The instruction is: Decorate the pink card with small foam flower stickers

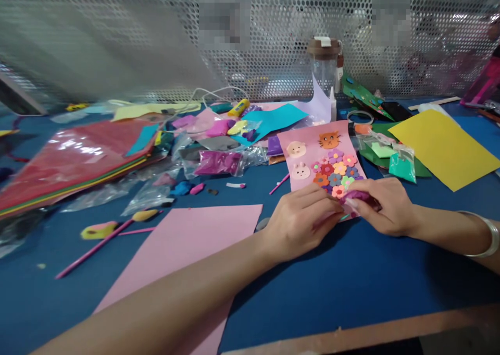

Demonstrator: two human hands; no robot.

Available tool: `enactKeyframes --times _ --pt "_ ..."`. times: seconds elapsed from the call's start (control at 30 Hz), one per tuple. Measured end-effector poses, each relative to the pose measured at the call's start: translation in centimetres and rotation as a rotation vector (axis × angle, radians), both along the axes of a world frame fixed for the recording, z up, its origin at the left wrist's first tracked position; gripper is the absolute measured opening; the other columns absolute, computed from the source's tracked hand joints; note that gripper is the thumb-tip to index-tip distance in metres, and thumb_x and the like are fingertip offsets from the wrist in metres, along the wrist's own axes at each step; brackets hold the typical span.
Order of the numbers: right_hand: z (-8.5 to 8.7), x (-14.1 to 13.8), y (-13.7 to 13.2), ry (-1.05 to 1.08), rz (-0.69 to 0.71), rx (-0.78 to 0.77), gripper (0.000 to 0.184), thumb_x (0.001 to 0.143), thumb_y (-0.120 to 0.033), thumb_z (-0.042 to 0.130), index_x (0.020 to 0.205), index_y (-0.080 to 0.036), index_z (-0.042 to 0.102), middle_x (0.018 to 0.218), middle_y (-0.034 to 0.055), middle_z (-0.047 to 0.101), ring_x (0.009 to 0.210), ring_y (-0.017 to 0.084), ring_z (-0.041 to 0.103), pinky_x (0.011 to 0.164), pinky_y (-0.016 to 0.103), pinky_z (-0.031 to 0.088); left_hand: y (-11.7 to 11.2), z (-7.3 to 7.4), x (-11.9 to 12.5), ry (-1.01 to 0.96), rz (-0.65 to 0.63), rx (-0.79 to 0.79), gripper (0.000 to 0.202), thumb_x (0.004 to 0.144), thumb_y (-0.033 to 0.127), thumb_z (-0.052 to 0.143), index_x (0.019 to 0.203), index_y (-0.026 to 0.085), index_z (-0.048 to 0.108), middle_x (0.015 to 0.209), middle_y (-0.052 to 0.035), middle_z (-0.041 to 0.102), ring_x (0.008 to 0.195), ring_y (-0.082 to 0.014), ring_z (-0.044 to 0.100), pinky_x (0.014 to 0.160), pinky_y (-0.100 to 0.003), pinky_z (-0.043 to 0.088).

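Observation:
My right hand (pixel 386 206) is closed on a lump of purple modelling clay (pixel 357 194), gripped between thumb and fingers. My left hand (pixel 304 219) meets it from the left with its fingers pinched together; what lies between those fingertips is hidden. Both hands are over the lower edge of a pink card (pixel 287 144). On that card are a cluster of colourful clay flowers (pixel 335 178), an orange cat face (pixel 329 139) and two pale animal faces (pixel 300 171). The hands cover the card's bottom part.
A blank pink sheet (pixel 203 240) lies under my left forearm. Purple sticks (pixel 94 248) and clay bits lie left. Behind are bagged clay (pixel 219 162), a lidded cup (pixel 323 63) and a mesh partition (pixel 273 16). Yellow paper (pixel 447 146) is at right, a red folder (pixel 82 157) at left.

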State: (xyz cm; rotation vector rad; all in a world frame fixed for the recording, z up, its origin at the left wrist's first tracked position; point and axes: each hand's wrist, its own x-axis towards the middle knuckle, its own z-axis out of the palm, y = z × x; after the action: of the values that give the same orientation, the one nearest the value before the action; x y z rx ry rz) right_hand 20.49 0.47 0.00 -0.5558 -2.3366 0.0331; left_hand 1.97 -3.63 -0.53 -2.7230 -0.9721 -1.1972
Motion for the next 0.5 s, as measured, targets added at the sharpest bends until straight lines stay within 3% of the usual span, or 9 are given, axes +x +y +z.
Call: enactKeyframes --times 0.2,0.5 --pt "-0.21 -0.05 -0.19 0.003 0.165 0.147 0.012 0.078 -0.024 0.048 0.084 -0.016 0.054 0.067 -0.0010 0.065 0.053 0.008 0.057 0.051 0.020 0.041 -0.06 0.02 -0.08 -0.024 -0.007 0.015 0.007 0.078 0.020 0.054 0.075 0.014 0.055 0.068 -0.0034 0.062 0.063 -0.0114 0.054 0.058 -0.023 0.046" --pt "0.04 -0.08 -0.28 0.031 0.164 0.199 0.007 0.075 -0.021 0.050 0.077 -0.016 0.054 0.061 -0.0018 0.063 0.048 0.009 0.054 0.048 0.021 0.039 -0.12 0.16 0.09 -0.009 0.006 0.008 0.010 0.080 0.013 0.048 0.085 0.012 0.057 0.074 -0.0068 0.064 0.066 -0.0129 0.054 0.058 -0.025 0.047"
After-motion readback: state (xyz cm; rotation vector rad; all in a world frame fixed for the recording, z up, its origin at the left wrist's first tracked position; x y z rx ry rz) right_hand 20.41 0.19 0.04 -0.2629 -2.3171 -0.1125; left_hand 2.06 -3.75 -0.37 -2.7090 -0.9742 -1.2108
